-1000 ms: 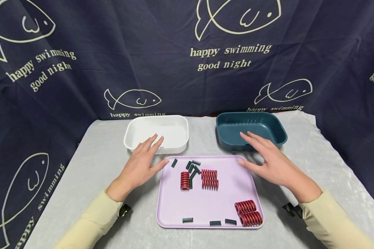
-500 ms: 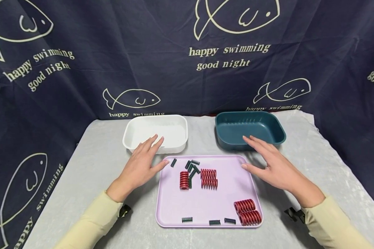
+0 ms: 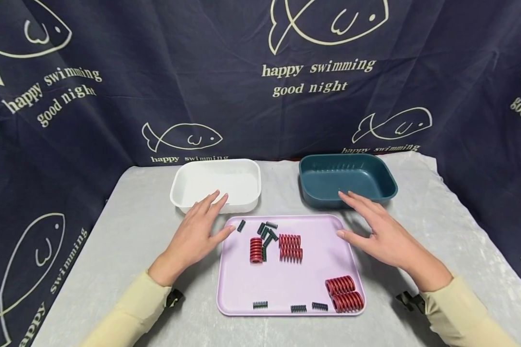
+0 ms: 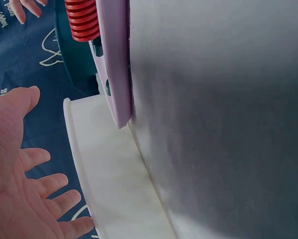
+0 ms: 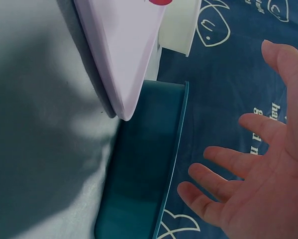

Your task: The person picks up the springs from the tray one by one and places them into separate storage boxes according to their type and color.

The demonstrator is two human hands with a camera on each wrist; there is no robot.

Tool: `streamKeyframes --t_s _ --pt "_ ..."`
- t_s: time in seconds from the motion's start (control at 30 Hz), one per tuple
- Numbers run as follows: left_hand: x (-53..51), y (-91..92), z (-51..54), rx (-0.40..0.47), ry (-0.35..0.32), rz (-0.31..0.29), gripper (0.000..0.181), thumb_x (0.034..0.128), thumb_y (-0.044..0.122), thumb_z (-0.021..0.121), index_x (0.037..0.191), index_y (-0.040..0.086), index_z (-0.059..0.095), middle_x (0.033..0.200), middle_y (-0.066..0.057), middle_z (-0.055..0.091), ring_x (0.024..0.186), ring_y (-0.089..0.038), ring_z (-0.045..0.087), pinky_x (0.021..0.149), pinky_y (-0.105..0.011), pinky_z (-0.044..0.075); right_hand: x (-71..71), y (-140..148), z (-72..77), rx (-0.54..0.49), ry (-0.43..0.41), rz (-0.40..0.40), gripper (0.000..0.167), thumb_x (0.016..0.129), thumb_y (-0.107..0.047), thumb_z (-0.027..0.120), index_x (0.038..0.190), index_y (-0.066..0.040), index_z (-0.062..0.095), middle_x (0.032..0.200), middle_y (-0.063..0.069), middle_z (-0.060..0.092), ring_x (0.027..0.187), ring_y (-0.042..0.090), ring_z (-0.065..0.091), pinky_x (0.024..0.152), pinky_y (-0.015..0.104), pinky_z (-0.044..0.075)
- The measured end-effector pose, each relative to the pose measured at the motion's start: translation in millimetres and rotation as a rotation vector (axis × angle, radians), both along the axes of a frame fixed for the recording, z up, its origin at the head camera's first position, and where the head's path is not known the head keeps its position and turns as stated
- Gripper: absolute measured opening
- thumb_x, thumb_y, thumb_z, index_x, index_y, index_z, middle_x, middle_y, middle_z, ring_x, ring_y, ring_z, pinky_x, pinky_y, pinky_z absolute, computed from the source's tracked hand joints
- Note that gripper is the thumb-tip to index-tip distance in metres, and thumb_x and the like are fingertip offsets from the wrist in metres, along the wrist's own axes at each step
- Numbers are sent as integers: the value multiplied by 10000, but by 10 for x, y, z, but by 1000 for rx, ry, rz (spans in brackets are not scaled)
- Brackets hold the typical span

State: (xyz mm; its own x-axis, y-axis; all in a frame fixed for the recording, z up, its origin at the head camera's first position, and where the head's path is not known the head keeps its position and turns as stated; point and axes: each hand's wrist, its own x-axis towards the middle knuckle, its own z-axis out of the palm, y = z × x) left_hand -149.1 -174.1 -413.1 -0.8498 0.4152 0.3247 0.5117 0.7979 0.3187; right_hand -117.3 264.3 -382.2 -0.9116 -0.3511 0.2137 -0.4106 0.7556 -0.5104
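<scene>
My left hand (image 3: 195, 235) hovers with spread, straight fingers over the left edge of a lilac tray (image 3: 239, 289), near the white bin (image 3: 253, 202). On the other side my right hand (image 3: 384, 233) hovers the same way by the teal bin (image 3: 319, 198). Both hold nothing. Several small dark green springs (image 3: 260, 305) lie on the tray, some bunched near its back, others along the front edge. Large red springs (image 3: 290, 254) lie mid-tray beside that bunch, one red spring (image 3: 256, 250) touching it. Two more red springs (image 3: 347, 302) fill the front right corner.
A grey cloth (image 3: 100, 270) covers the table. Both bins stand behind the tray, with a gap between them. A dark blue curtain (image 3: 243, 96) printed with fish hangs close behind and at both sides.
My right hand has shifted slightly right and back toward me, its fingertips less far over the teal bin. The left hand stays nearly still. The springs have not moved on the tray.
</scene>
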Motion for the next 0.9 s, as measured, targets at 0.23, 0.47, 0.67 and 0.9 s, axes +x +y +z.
streamKeyframes --t_s 0.23,0.47,0.67,0.9 --pt "38 -1 -18 17 26 -7 781 957 468 698 1592 121 402 1613 -149 370 1451 -372 383 1208 -568 281 16 6 -22 2 -14 -8 841 902 -438 800 1611 -336 359 1635 157 334 1442 494 327 1017 781 352" --pt "78 -8 -36 35 77 -14 752 957 441 703 1573 104 432 1590 -147 402 1454 -353 382 1182 -615 299 23 5 -26 -2 -21 -6 840 905 -434 798 1613 -334 356 1637 158 330 1449 482 319 1019 784 348" --pt "130 -17 -56 58 54 13 733 956 420 710 1568 118 442 1586 -129 411 1449 -328 393 1179 -595 315 23 9 -40 -7 -18 -2 834 907 -426 798 1611 -332 361 1634 158 336 1448 484 320 1026 776 344" --pt "218 -26 -68 129 -16 60 724 963 430 710 1574 153 438 1595 -106 406 1434 -351 411 1163 -567 351 23 12 -55 -3 -18 -5 829 909 -435 794 1610 -334 363 1632 157 338 1452 473 319 1029 770 346"
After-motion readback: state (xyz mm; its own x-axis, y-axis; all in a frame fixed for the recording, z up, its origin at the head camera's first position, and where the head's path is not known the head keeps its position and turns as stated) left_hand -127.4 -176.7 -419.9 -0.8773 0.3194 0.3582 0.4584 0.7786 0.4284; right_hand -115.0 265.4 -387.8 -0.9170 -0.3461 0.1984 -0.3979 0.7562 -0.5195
